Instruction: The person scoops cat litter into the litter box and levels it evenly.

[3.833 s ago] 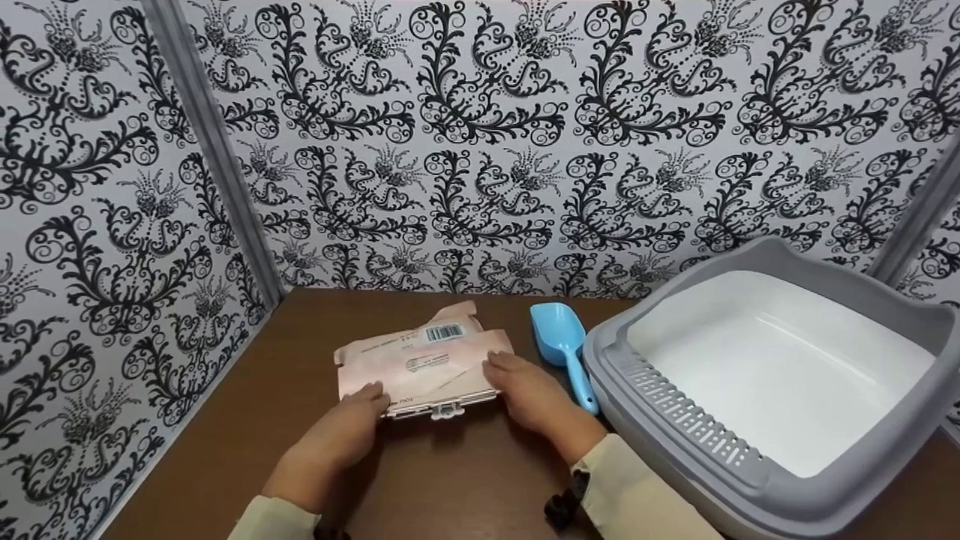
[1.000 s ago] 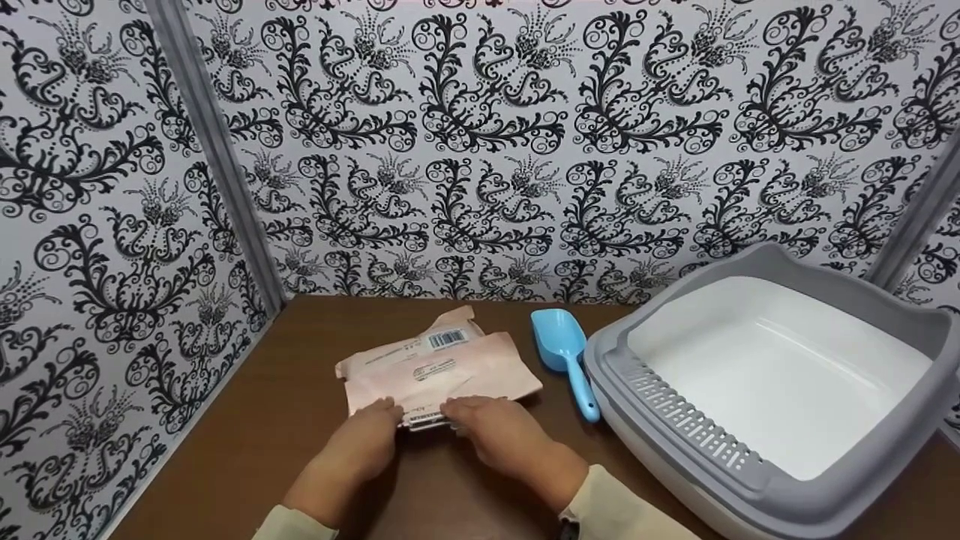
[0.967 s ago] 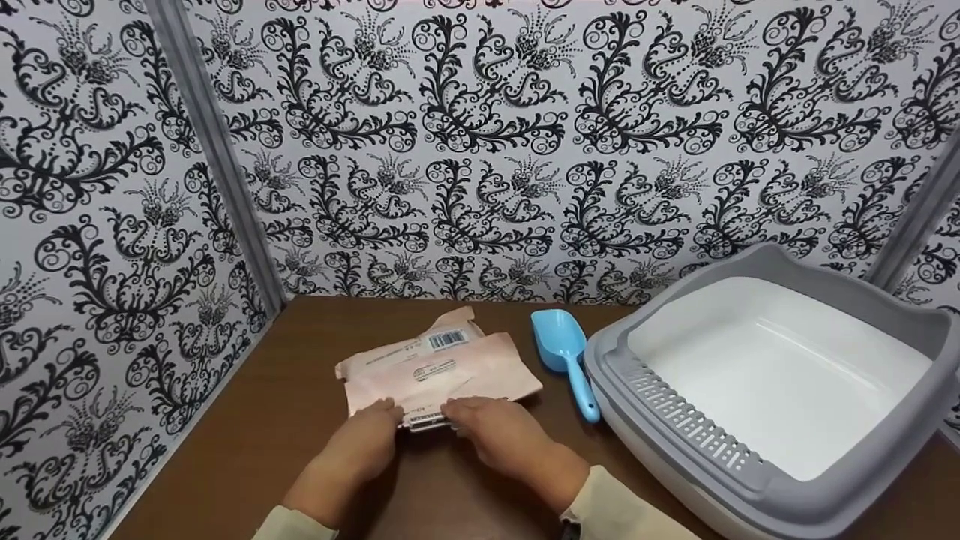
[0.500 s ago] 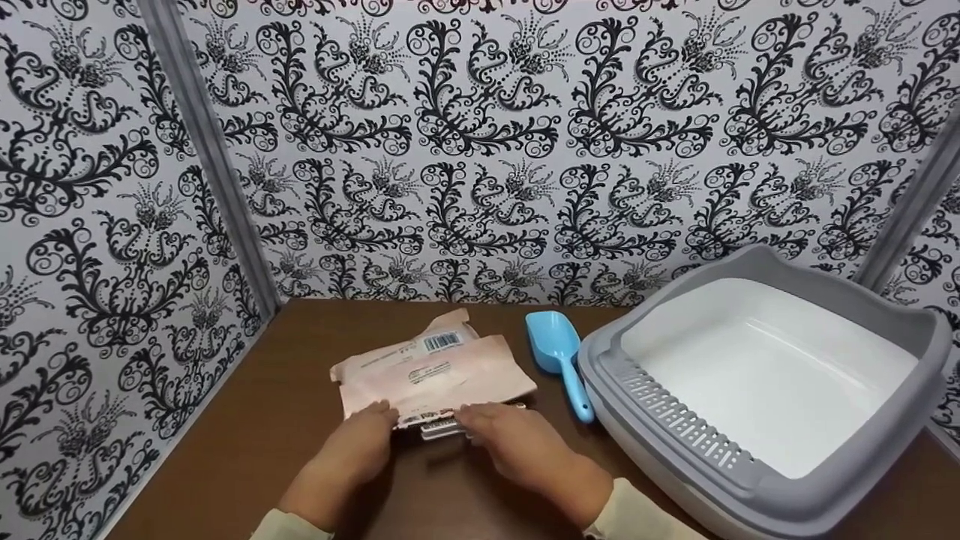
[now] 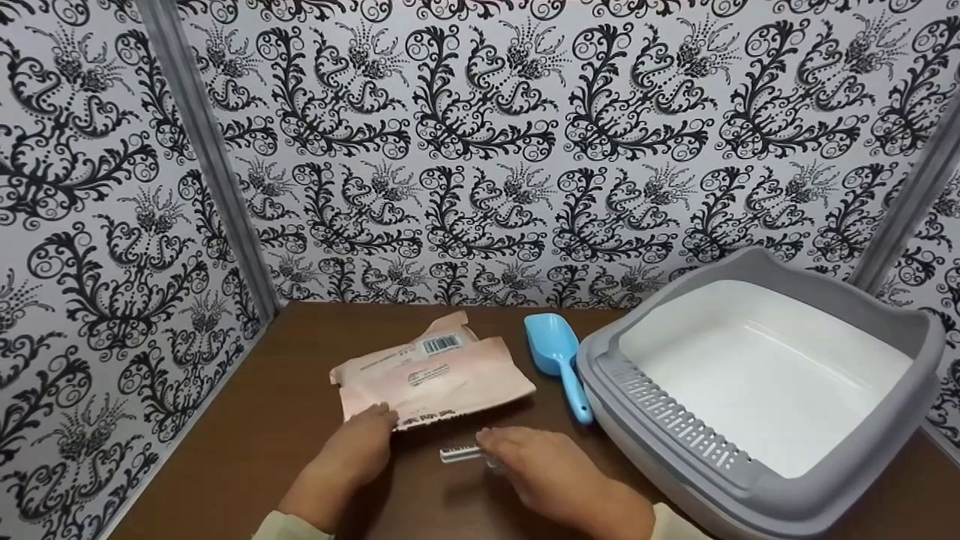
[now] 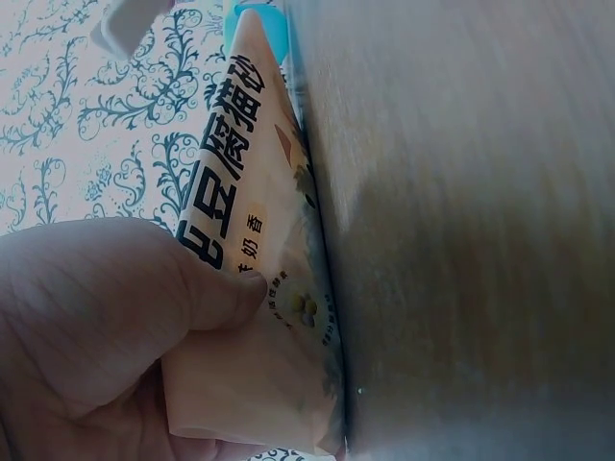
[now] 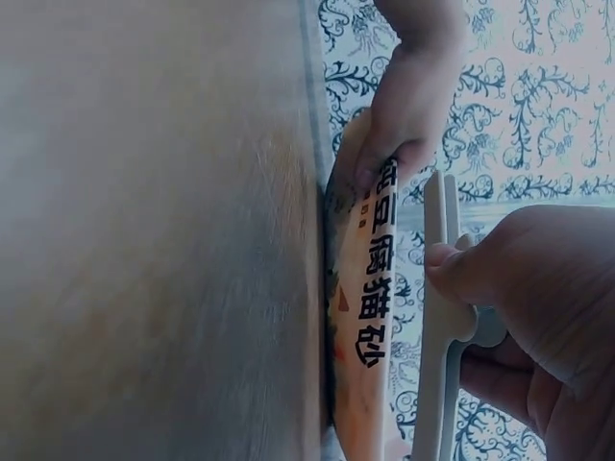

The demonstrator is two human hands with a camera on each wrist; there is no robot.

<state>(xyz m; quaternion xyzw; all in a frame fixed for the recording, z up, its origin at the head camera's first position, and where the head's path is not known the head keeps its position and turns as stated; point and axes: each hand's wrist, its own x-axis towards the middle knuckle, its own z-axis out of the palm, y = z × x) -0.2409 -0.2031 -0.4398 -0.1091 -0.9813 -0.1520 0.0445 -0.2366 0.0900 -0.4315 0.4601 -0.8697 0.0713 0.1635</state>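
Note:
A pale pink bag of cat litter (image 5: 442, 379) lies on the table with its near edge raised slightly toward me. My left hand (image 5: 354, 454) pinches that edge at its left corner; in the left wrist view the thumb presses on the printed side of the bag (image 6: 245, 355). Just in front of the bag, and apart from it, my right hand (image 5: 544, 469) grips a white bag clip (image 5: 459, 453). Its long bar (image 7: 437, 375) is plain in the right wrist view, between the thumb and curled fingers.
A blue scoop (image 5: 556, 349) lies right of the bag, its handle toward me. Beside it a large grey-rimmed litter box (image 5: 660, 416) with a white inside fills the right of the table (image 5: 247, 420). Patterned walls (image 5: 450, 150) stand behind and at the left.
My right hand has drawn the bag clip off the bag's near edge, toward me and to the right. Earlier both hands were on that edge; the left hand has stayed at its corner.

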